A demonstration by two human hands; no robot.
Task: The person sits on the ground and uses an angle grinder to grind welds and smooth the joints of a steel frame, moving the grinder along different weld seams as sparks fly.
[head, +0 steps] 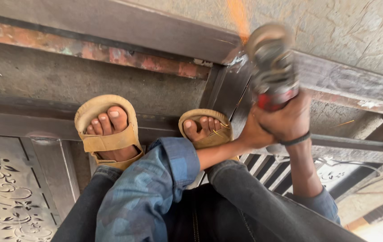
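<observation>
R hand (290, 121) is wrapped tight round the red-and-grey handheld angle grinder (273, 67), fingers curled over its body, black band at the wrist. L hand (255, 133) grips the same tool from below/left side, fingers closed, partly hidden behind the R. Grinder disc sits against the corner joint of the grey steel gate frame (227, 85), w/ orange sparks (238, 15) flying up. Two feet in tan sandals (108, 134) rest on the frame bar. Perforated floral metal panel (3, 192) at lower left; concrete floor (357, 27) beyond.
</observation>
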